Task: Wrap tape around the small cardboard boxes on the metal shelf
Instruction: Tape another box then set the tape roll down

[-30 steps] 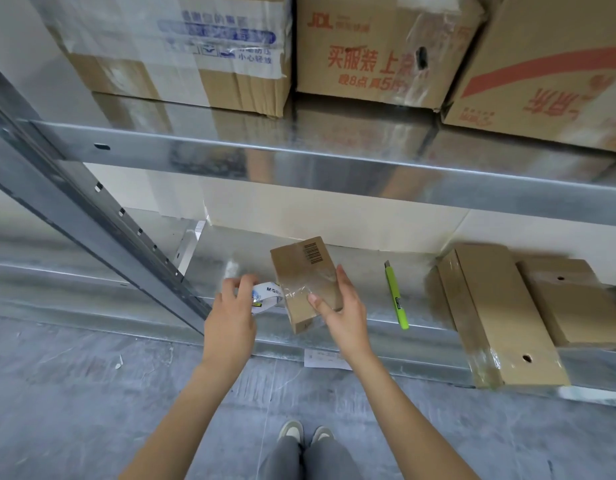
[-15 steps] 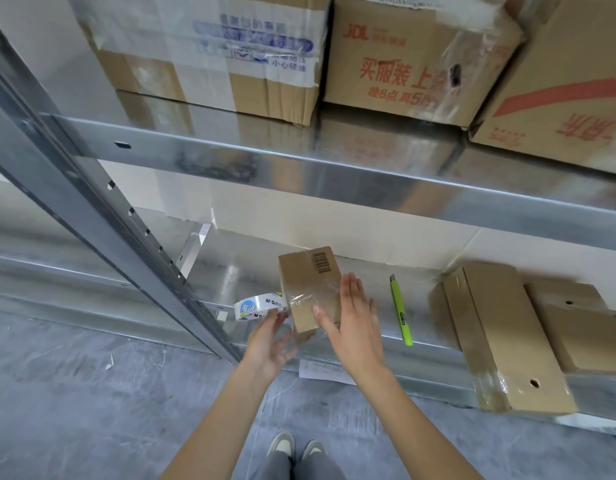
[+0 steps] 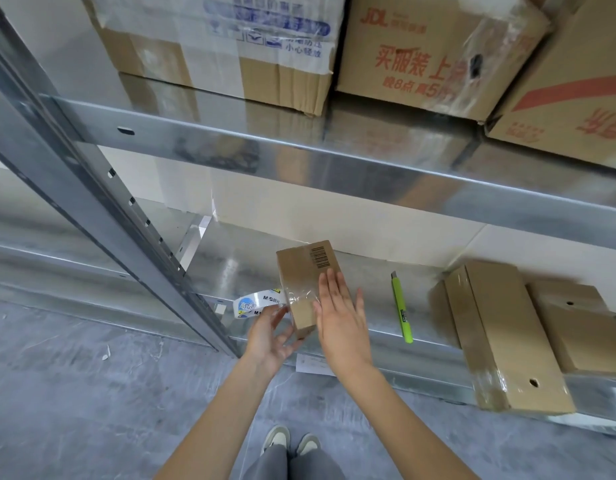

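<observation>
While both hands spread flat, R hand (image 3: 341,327) on 1 small box (image 3: 304,271), L hand (image 3: 268,336) beside; 1 tape roll (image 3: 252,304), 1 cutter (image 3: 401,306).

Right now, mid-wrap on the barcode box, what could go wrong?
1. The small box overhangs the shelf edge; pressure from the flat right hand might tip it off.
2. The tape roll lies loose beside the open left hand; the stretched tape could wrinkle or stick to itself.
3. The green cutter lies near the right hand and could be knocked off.
</observation>
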`<action>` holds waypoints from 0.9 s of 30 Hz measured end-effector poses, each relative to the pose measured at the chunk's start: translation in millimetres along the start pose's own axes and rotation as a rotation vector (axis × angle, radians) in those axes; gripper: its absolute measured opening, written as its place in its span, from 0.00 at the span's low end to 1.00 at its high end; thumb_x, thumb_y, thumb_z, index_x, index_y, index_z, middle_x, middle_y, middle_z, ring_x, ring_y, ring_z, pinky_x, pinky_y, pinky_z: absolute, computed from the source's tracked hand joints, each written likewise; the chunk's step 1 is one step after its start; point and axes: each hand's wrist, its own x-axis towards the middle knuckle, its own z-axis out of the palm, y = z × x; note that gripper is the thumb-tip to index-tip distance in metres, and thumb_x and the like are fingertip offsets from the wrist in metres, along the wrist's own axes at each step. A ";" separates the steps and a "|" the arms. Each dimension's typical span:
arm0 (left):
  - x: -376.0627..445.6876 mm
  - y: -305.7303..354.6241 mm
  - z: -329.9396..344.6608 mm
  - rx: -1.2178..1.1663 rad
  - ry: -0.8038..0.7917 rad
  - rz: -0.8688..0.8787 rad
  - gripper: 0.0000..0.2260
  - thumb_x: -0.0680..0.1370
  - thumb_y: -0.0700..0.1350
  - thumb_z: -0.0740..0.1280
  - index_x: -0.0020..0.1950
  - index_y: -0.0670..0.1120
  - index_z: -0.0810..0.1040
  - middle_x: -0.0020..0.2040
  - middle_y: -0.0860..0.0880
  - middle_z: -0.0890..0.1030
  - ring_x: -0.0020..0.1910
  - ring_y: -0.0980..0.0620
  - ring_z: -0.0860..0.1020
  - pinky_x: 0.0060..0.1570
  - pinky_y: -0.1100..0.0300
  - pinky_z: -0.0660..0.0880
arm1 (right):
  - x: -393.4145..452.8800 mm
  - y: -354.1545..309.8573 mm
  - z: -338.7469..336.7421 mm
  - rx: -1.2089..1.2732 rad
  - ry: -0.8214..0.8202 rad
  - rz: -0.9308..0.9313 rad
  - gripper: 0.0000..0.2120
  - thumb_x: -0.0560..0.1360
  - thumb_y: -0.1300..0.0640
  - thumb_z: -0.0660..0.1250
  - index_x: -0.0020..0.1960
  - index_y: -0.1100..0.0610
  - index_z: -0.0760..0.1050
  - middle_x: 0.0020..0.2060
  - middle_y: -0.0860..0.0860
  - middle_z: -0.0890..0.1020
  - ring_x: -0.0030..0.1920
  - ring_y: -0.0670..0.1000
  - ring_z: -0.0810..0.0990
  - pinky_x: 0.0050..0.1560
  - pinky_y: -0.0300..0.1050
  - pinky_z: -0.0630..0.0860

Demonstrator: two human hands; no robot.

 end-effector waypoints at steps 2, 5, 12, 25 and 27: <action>1.1 1.7 2.1 0.008 0.021 -0.023 0.07 0.81 0.48 0.59 0.53 0.47 0.75 0.57 0.51 0.79 0.59 0.38 0.78 0.53 0.43 0.78 | -1.1 -1.7 -3.8 -0.018 0.023 -0.033 0.28 0.84 0.46 0.45 0.79 0.57 0.46 0.79 0.51 0.48 0.77 0.49 0.39 0.70 0.52 0.25; 1.3 3.6 8.0 0.019 0.062 -0.048 0.08 0.81 0.48 0.60 0.46 0.47 0.76 0.45 0.50 0.80 0.48 0.44 0.79 0.50 0.48 0.76 | -5.7 -13.8 -5.8 -0.045 0.004 -0.122 0.37 0.78 0.35 0.39 0.79 0.58 0.48 0.79 0.51 0.48 0.77 0.49 0.40 0.73 0.57 0.29; 3.5 2.3 6.6 0.088 0.087 -0.054 0.06 0.80 0.50 0.65 0.44 0.51 0.78 0.45 0.56 0.80 0.37 0.51 0.76 0.40 0.56 0.71 | -7.0 -30.4 5.7 -0.130 0.105 -0.160 0.35 0.69 0.54 0.72 0.74 0.54 0.66 0.73 0.55 0.68 0.74 0.53 0.65 0.71 0.61 0.63; -19.2 12.4 17.7 0.219 -0.075 0.101 0.15 0.78 0.56 0.65 0.57 0.48 0.81 0.47 0.47 0.85 0.44 0.52 0.83 0.41 0.59 0.78 | -8.8 -19.2 -12.4 0.351 0.198 -0.062 0.23 0.82 0.55 0.50 0.76 0.53 0.62 0.75 0.50 0.65 0.76 0.49 0.59 0.73 0.52 0.58; -27.1 12.1 25.8 0.386 -0.026 0.268 0.19 0.73 0.59 0.67 0.58 0.50 0.80 0.53 0.46 0.85 0.50 0.52 0.83 0.48 0.58 0.79 | -14.5 -12.2 -11.2 0.677 0.186 -0.009 0.20 0.83 0.58 0.52 0.75 0.53 0.63 0.74 0.49 0.66 0.75 0.46 0.60 0.74 0.49 0.59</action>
